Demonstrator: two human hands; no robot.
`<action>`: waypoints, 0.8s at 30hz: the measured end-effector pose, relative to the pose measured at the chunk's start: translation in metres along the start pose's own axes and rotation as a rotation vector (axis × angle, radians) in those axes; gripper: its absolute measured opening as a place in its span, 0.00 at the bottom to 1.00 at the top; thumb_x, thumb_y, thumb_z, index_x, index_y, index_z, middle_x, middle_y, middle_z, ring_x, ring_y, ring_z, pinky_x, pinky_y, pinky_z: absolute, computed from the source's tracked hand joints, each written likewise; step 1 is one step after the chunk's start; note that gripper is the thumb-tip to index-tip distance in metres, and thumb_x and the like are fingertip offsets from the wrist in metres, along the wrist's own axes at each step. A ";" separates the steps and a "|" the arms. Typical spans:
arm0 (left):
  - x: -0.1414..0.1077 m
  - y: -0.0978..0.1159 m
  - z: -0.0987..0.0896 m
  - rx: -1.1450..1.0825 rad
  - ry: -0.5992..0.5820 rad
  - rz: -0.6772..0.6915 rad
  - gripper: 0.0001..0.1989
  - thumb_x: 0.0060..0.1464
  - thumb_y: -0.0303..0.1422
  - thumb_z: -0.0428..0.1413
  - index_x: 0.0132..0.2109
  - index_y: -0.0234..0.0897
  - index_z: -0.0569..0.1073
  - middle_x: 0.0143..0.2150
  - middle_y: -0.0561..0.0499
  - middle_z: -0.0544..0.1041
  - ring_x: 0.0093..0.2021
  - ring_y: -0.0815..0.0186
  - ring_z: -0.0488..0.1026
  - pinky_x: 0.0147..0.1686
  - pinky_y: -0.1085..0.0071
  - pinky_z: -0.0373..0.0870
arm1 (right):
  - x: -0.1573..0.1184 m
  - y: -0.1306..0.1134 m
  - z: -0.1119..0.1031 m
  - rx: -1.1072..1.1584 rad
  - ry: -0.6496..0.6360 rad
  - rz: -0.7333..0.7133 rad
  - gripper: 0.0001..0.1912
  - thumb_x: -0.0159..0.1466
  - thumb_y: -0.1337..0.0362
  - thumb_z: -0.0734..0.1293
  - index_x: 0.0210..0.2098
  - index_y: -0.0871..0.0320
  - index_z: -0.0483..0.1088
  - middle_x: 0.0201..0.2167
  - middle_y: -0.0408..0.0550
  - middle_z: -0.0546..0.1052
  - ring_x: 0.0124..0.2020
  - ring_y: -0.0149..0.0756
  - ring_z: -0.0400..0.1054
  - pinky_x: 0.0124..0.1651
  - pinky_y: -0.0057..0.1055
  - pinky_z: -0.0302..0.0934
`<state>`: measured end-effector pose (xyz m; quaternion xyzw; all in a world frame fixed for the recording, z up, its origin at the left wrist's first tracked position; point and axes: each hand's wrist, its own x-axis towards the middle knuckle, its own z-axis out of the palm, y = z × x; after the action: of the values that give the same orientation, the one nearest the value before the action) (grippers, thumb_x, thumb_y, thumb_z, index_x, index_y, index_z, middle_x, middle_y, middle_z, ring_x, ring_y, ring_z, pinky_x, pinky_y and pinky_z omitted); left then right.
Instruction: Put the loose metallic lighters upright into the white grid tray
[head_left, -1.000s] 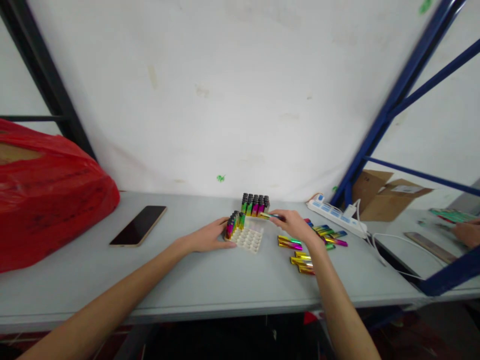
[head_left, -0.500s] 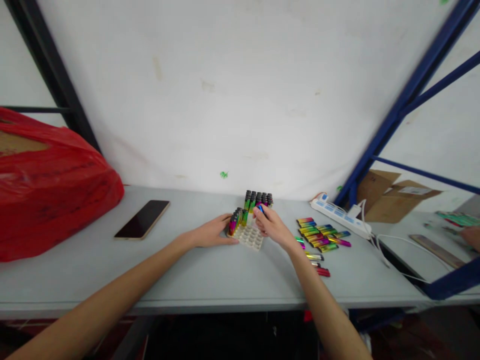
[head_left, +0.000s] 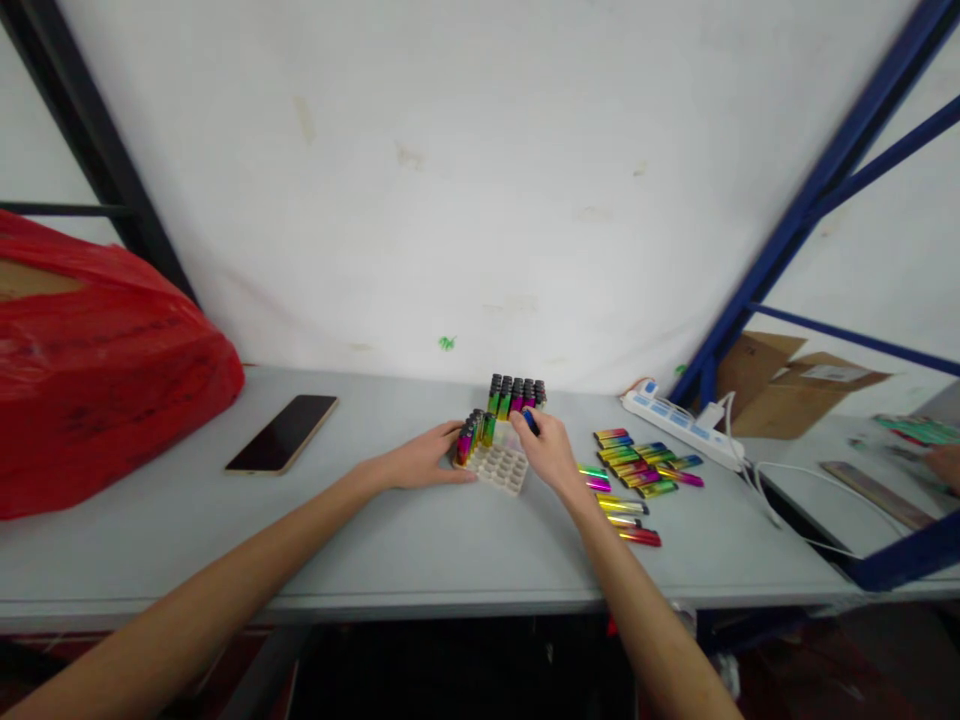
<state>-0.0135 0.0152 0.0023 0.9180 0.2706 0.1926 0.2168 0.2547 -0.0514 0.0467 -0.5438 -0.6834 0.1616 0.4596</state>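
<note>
A white tray with rows of round holes (head_left: 501, 470) lies on the table before me. Several shiny multicoloured lighters (head_left: 466, 440) stand upright along its left and back part. My left hand (head_left: 427, 458) holds the tray at its left side, thumb along the front edge and fingers behind the lighters. Above the tray's right side, my right hand (head_left: 546, 447) is closed around a blue lighter (head_left: 531, 421), its dark end showing at the top. Behind the tray stands a block of upright lighters with black tops (head_left: 517, 393).
Loose lighters (head_left: 637, 465) lie in a pile to the right. Beyond them is a white power strip (head_left: 679, 428) with cables. A phone (head_left: 283, 434) and a red plastic bag (head_left: 105, 380) are on the left. Past the blue frame (head_left: 772, 250), another person's hand (head_left: 943, 465) shows.
My right hand has shifted slightly right with the blue lighter, uncovering more of the tray and the lighters behind. My left hand stays on the tray. The view has moved slightly.
</note>
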 end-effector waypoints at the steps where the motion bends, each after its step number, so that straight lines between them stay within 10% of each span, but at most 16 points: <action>1: 0.000 0.001 -0.001 0.002 -0.003 0.004 0.42 0.68 0.63 0.64 0.74 0.38 0.76 0.80 0.37 0.70 0.79 0.39 0.68 0.82 0.51 0.61 | -0.001 0.001 -0.001 -0.024 -0.021 -0.007 0.26 0.75 0.42 0.61 0.27 0.50 0.60 0.22 0.40 0.68 0.28 0.36 0.63 0.34 0.33 0.52; 11: 0.001 0.008 -0.003 0.002 -0.014 -0.006 0.40 0.69 0.62 0.63 0.73 0.37 0.76 0.78 0.37 0.73 0.76 0.42 0.70 0.81 0.55 0.61 | 0.002 0.010 -0.003 -0.280 -0.211 -0.190 0.25 0.85 0.48 0.59 0.32 0.51 0.66 0.35 0.51 0.80 0.39 0.42 0.75 0.46 0.34 0.65; 24: 0.001 0.006 -0.001 -0.019 -0.003 0.009 0.39 0.68 0.62 0.64 0.73 0.39 0.76 0.77 0.38 0.73 0.75 0.40 0.71 0.80 0.52 0.63 | 0.001 0.002 0.005 -0.401 -0.366 -0.095 0.17 0.84 0.58 0.65 0.42 0.58 0.78 0.38 0.56 0.88 0.41 0.45 0.83 0.48 0.33 0.67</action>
<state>-0.0108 0.0117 0.0063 0.9174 0.2642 0.1949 0.2247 0.2523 -0.0479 0.0431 -0.5528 -0.7982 0.0970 0.2188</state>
